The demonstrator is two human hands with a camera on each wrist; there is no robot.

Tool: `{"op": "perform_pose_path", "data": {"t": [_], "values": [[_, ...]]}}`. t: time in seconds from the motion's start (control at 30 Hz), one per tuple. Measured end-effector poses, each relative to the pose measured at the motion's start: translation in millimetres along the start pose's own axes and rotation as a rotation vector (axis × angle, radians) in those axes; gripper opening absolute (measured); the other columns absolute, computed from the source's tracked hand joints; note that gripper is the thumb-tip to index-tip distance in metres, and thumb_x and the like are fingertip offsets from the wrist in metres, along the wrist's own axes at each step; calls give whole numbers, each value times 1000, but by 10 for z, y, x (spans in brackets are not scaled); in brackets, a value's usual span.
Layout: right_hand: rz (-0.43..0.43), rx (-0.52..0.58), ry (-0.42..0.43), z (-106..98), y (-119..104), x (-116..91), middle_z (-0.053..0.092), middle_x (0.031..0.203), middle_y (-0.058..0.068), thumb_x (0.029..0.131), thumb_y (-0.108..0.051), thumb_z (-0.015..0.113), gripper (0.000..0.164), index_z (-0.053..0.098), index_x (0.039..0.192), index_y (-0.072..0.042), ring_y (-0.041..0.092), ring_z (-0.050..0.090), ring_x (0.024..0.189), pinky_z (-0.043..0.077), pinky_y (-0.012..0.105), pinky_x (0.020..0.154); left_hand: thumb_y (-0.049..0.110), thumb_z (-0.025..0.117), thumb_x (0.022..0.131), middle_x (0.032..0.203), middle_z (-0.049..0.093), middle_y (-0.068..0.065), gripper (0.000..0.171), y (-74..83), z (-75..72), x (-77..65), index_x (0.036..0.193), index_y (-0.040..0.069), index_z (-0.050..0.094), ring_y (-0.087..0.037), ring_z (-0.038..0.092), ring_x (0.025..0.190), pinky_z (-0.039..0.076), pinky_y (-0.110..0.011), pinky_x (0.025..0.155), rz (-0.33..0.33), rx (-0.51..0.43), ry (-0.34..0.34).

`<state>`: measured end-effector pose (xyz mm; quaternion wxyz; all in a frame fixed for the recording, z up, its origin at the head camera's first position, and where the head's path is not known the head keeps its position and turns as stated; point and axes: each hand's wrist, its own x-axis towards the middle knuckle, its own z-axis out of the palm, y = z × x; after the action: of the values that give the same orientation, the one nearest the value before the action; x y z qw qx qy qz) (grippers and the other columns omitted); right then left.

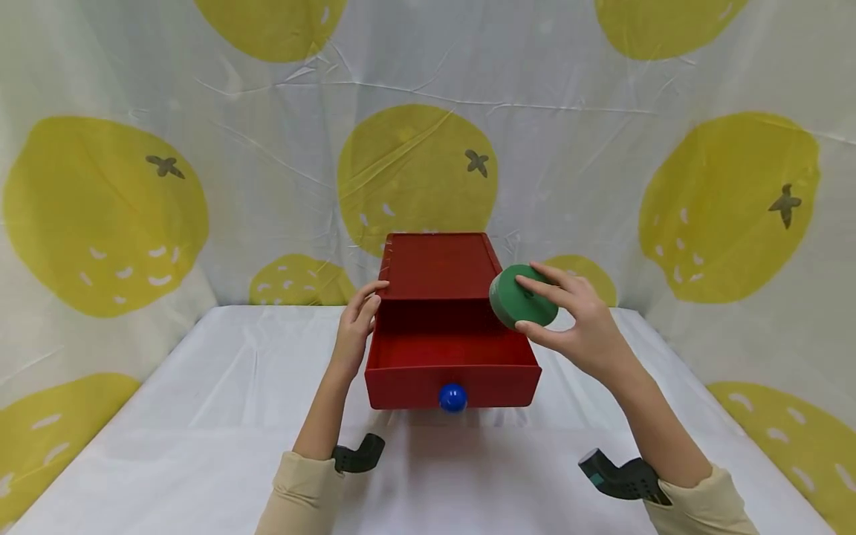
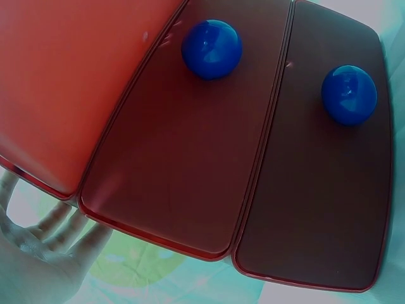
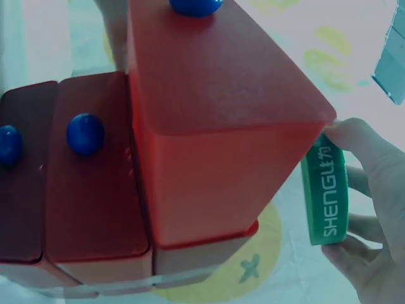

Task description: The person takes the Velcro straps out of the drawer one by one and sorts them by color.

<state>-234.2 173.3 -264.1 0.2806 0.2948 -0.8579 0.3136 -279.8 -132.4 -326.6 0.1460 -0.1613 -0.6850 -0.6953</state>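
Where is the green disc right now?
In the head view, the green disc is right of centre, held in the right hand at the right edge of the open top drawer of the red cabinet.

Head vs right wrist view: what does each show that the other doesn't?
Only head: the inside of the open drawer, the top of the red cabinet, the beige sleeves and the dark wrist devices.

Only right wrist: two closed drawers under the open one, each with its own blue knob, plus readable lettering starting "SHENG" on the disc's side.

Both: the open drawer's front with its knob, and the right hand holding the green disc beside that drawer.
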Motion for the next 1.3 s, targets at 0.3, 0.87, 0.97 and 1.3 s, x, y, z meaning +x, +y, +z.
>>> {"op": "perform_pose_path", "data": {"t": [0.3, 0.87, 0.97, 1.3], "values": [[-28, -35, 175, -31, 80, -110, 47, 135, 8, 69, -7, 76, 57, 59, 122, -14, 30, 39, 121, 33, 9, 83, 29, 41, 96, 127, 49, -2, 32, 20, -23, -9, 125, 19, 50, -16, 48, 112, 36, -46, 96, 23, 4, 14], [9, -68, 339, -60, 363, -433, 49, 132, 16, 61, 5, 77, 63, 60, 119, -9, 33, 42, 111, 29, 1, 80, 28, 41, 95, 130, 47, -3, 33, 2, 26, -24, 126, 17, 49, -16, 47, 111, 38, -44, 94, 15, 6, 14], [41, -80, 347, -43, 439, -506, 48, 132, 16, 61, 3, 78, 61, 61, 119, -9, 32, 42, 108, 30, 6, 78, 29, 41, 95, 130, 46, -3, 34, -9, 40, -26, 126, 17, 49, -16, 47, 112, 38, -44, 94, 11, 2, 8], [114, -150, 326, 84, 711, -688, 48, 130, 21, 63, -4, 79, 57, 61, 117, -5, 39, 40, 110, 37, 31, 73, 29, 40, 96, 130, 47, -4, 34, -20, 41, -36, 126, 16, 48, -17, 47, 112, 38, -47, 96, 13, 9, 14]]}}
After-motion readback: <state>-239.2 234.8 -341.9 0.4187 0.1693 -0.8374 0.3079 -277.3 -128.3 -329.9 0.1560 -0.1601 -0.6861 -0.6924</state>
